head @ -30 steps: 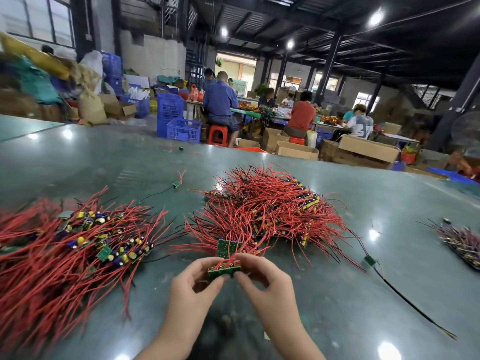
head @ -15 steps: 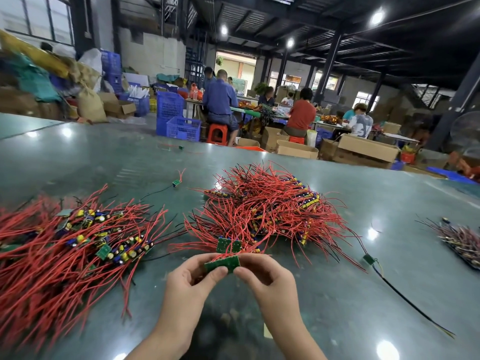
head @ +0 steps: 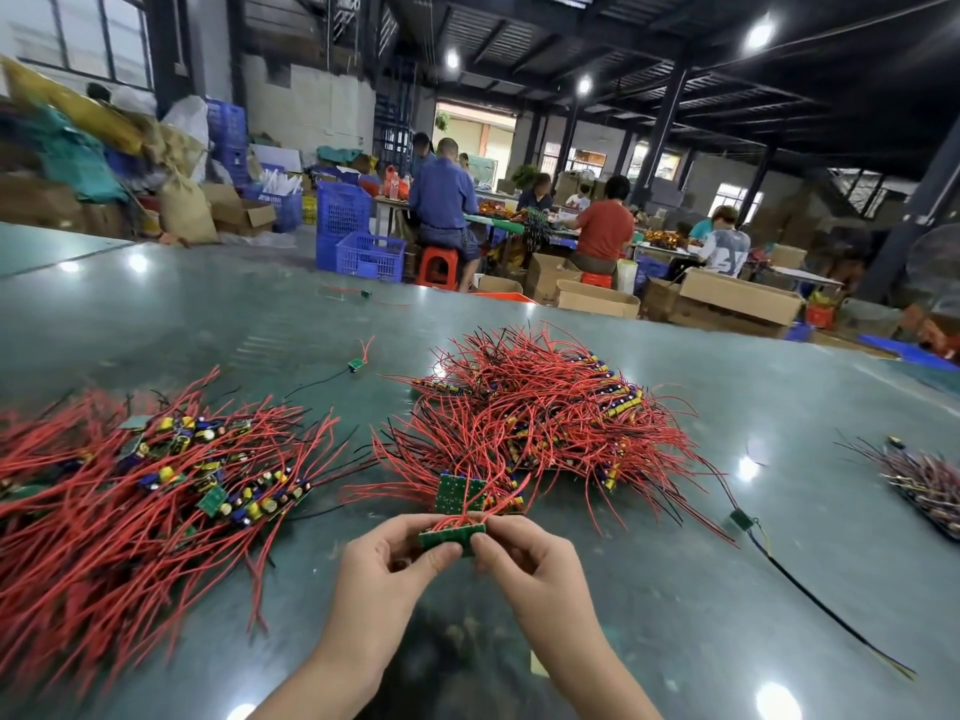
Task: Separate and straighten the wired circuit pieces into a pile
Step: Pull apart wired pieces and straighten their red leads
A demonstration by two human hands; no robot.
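Item: green circuit board [head: 451, 536], being pinched between both my hands near the counter's [head: 675, 589] front edge.

I am gripping its left end with my left hand [head: 387, 574] and its right end with my right hand [head: 530, 569]; its red wires are trailing into the tangled heap [head: 535, 418] mid-counter, while the straightened pile [head: 119, 491] is lying at the left edge.

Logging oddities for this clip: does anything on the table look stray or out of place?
Yes, mildly. Three wired boards lie apart from the piles: one small board between the two big heaps, another near the far table edge, and a third trailing a long black wire on the right. Both hands, left and right, pinch a green board.
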